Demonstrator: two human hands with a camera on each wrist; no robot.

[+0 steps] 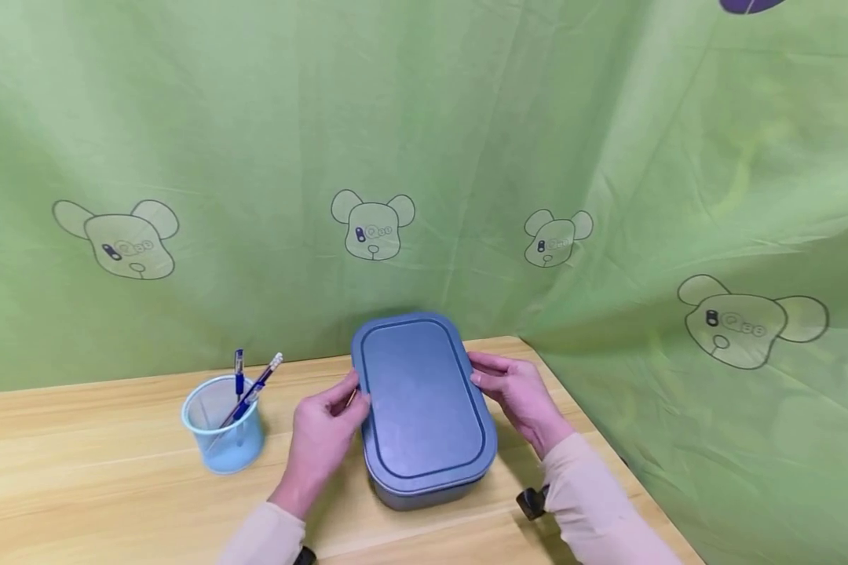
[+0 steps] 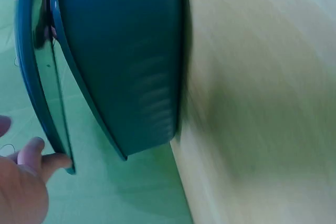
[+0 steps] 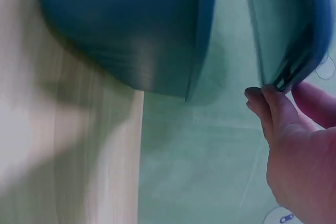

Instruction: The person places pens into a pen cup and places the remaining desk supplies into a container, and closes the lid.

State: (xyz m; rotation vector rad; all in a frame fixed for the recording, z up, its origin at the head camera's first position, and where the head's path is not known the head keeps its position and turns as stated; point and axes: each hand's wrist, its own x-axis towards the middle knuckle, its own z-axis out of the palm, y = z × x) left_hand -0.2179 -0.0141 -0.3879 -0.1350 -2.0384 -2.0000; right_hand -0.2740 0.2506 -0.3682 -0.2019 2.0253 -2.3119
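A blue rectangular lid [image 1: 424, 392] with rounded corners is between my two hands, above a blue box [image 1: 427, 498] that stands on the table. Both wrist views show a gap between the lid [image 2: 31, 82] and the box's rim. On the left, my left hand [image 1: 325, 431] pinches the lid's edge between thumb and fingers. My right hand [image 1: 519, 392] grips the opposite edge, its fingers under the lid [image 3: 320, 19] in the right wrist view. From above, the lid covers the inside of the box [image 3: 126, 30], so its contents are hidden.
To the left of the box stands a light blue mesh pen cup [image 1: 229, 447] with several pens in it. The wooden table [image 1: 78, 486] meets a green curtain [image 1: 254, 157] printed with bear heads at the back and right side.
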